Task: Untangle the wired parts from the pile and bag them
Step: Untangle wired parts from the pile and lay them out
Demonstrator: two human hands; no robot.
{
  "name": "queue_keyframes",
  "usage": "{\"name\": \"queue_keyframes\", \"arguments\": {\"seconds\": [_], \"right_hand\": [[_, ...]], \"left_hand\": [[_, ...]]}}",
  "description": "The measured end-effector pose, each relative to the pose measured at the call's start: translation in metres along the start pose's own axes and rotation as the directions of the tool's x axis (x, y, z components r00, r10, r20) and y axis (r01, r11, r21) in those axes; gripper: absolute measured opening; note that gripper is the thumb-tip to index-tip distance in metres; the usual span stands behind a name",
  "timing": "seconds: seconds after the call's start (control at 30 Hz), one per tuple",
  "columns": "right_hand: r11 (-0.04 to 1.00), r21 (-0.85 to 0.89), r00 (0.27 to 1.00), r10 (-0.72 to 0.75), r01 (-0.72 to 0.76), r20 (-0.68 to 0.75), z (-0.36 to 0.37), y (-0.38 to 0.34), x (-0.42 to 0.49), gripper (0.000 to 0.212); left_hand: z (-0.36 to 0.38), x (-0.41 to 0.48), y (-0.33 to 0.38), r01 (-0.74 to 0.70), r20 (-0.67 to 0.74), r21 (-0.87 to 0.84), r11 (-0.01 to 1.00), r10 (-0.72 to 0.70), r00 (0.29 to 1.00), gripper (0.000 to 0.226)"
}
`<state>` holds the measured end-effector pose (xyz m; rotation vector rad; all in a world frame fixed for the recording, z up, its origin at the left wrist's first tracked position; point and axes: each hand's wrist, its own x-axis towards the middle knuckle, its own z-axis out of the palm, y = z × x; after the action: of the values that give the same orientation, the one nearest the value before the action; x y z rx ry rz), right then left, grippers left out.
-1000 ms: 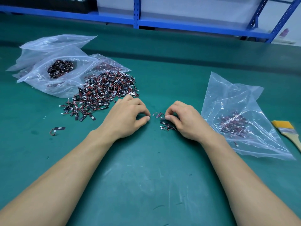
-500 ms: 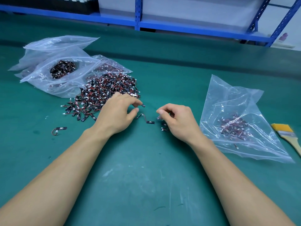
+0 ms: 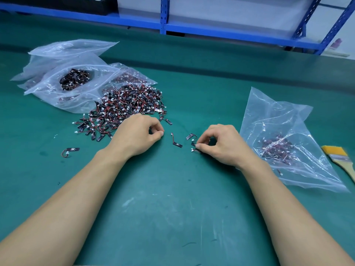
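A pile of small black wired parts [image 3: 124, 106] with red wires and white plugs lies left of centre on the green mat. My left hand [image 3: 136, 137] rests at the pile's near edge, fingers curled, thumb tip against the index finger, with nothing showing between them. A single wired part [image 3: 176, 140] lies on the mat between my hands. My right hand [image 3: 221, 144] pinches a wired part [image 3: 194, 149] low on the mat, with another loose part [image 3: 191, 136] just beyond it. A clear bag [image 3: 276, 112] holding several parts lies to the right of that hand.
Several clear bags [image 3: 76, 60], one with parts inside, lie behind and left of the pile. One stray part [image 3: 71, 150] lies alone at the left. A yellow-bristled brush [image 3: 338, 156] lies at the right edge. Blue shelving [image 3: 165, 16] runs along the back.
My left hand let go of the part it was pulling and it now lies on the mat between my hands. My right hand shifted slightly right and now pinches a part.
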<state>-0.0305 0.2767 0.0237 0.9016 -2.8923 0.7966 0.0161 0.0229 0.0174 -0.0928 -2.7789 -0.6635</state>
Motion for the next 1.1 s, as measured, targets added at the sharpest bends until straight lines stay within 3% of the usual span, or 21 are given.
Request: {"name": "queue_keyframes", "arguments": {"seconds": [0.07,0.17,0.3,0.47,0.6,0.7,0.9,1.0,1.1], "right_hand": [[1.000,0.019,1.000,-0.001,0.001,-0.001,0.001,0.001,0.000,0.009],[1.000,0.027,1.000,-0.010,0.010,0.001,0.002,0.002,0.001,0.011],[0.993,0.121,0.999,0.012,-0.006,-0.046,0.001,0.001,0.001,0.016],[0.915,0.388,0.988,0.141,-0.106,-0.061,-0.005,-0.002,0.000,0.018],[0.846,0.501,0.962,0.258,-0.183,-0.084,-0.010,0.001,0.002,0.022],[0.842,0.477,0.934,0.341,-0.253,-0.108,-0.008,0.005,0.004,0.021],[0.910,0.244,0.892,0.390,-0.335,-0.229,-0.009,0.017,0.006,0.011],[0.954,0.188,0.923,0.278,-0.233,-0.267,-0.016,0.017,0.003,0.012],[0.981,0.184,0.995,0.076,-0.063,-0.060,-0.024,0.013,-0.006,0.020]], "left_hand": [[0.001,0.000,0.001,-0.026,-0.052,-0.011,1.000,0.026,0.998,0.004],[0.002,-0.002,0.007,-0.174,-0.139,-0.065,0.983,0.164,0.977,0.005],[0.006,-0.005,0.019,-0.360,-0.002,-0.078,0.930,0.361,0.933,0.010],[0.008,-0.003,0.021,-0.365,0.135,-0.016,0.931,0.363,0.922,0.013],[0.006,-0.003,0.019,-0.333,0.136,0.018,0.943,0.328,0.935,0.015],[0.006,-0.003,0.016,-0.306,0.110,0.053,0.950,0.300,0.948,0.016],[0.008,-0.006,0.021,-0.337,0.013,0.018,0.941,0.336,0.942,0.016],[0.014,-0.010,0.033,-0.414,0.066,-0.038,0.909,0.416,0.907,0.020],[0.020,-0.014,0.042,-0.439,0.173,-0.061,0.896,0.443,0.880,0.027]]}}
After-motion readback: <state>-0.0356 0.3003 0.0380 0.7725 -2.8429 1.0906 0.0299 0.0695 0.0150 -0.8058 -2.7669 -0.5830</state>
